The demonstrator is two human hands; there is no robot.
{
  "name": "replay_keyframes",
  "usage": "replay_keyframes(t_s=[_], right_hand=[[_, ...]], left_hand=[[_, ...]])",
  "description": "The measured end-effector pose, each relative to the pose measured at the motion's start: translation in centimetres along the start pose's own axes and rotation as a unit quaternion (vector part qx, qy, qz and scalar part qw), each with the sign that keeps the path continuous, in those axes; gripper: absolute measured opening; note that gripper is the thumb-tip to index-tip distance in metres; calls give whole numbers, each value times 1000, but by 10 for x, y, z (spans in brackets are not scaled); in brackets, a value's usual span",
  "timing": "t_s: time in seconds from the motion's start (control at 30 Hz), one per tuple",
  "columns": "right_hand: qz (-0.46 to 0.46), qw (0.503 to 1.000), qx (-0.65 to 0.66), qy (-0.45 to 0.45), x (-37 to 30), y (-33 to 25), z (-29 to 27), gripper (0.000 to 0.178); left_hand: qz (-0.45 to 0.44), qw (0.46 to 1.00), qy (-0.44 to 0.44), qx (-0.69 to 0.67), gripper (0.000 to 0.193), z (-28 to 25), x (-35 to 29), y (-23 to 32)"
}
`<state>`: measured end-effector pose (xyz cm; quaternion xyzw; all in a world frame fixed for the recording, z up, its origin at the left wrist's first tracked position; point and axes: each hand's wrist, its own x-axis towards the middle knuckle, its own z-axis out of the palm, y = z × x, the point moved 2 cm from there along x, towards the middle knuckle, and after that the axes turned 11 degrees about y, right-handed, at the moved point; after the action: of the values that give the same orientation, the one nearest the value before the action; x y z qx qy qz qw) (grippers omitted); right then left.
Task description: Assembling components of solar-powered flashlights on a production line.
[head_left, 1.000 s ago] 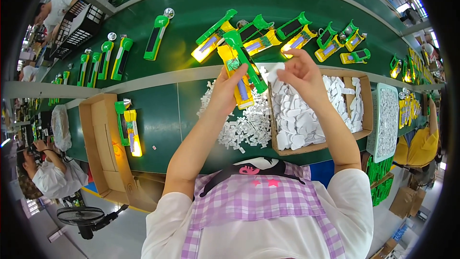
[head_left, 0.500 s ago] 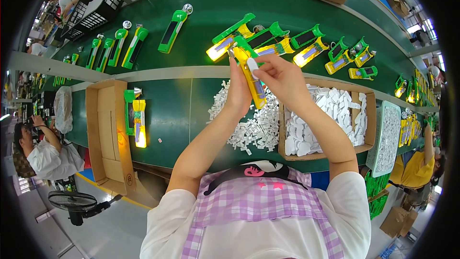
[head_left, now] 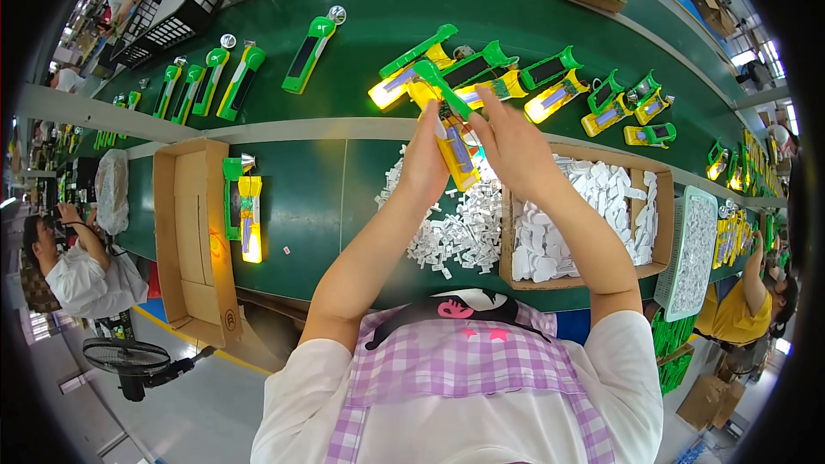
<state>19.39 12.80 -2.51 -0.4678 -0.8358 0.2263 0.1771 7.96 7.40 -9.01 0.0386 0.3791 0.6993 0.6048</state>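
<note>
My left hand (head_left: 424,165) is closed around the yellow half of a flashlight (head_left: 461,167), which is tilted over the bench's front edge rail. A purple cell and small wiring show inside this half. The flashlight's green cover half (head_left: 445,84) stands lifted beside it, apart from the yellow half along most of its length. At the cover's lower end, my right hand (head_left: 518,153) has its thumb and forefinger against it, slightly blurred. Just below the hands lies a heap of small white plastic parts (head_left: 460,241).
A cardboard box of white oval pieces (head_left: 550,251) sits at right, beside a pale basket (head_left: 690,241). Opened flashlights (head_left: 557,94) line the far belt; closed ones (head_left: 309,56) stand left. An opened flashlight (head_left: 250,219) lies beside an upright cardboard box (head_left: 193,232).
The white oval piece in my right fingers no longer shows there. The green cover has swung out to the right of the yellow half, and my right fingers have moved to its end.
</note>
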Motion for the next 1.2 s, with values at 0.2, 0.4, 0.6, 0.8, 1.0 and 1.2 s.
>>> replay_keyframes(t_s=[0.2, 0.4, 0.6, 0.8, 1.0, 1.2], right_hand=[[-11, 999, 34, 13, -12, 11, 14, 41], [1, 990, 143, -16, -16, 17, 14, 42], [4, 990, 138, -32, -18, 11, 16, 41], [-23, 994, 105, -26, -20, 6, 19, 43], [-47, 994, 83, -51, -23, 7, 28, 49], [-105, 991, 39, -77, -25, -1, 35, 68]], left_hand=[[7, 995, 94, -18, 28, 0, 4, -4], [23, 993, 110, -21, 26, -16, 20, -8], [50, 988, 144, 7, 25, -12, 17, -8], [3, 997, 25, -78, 30, 6, -3, 9], [178, 972, 89, 127, 30, -7, 5, -3], [207, 946, 123, 219, 33, -21, 12, 0]])
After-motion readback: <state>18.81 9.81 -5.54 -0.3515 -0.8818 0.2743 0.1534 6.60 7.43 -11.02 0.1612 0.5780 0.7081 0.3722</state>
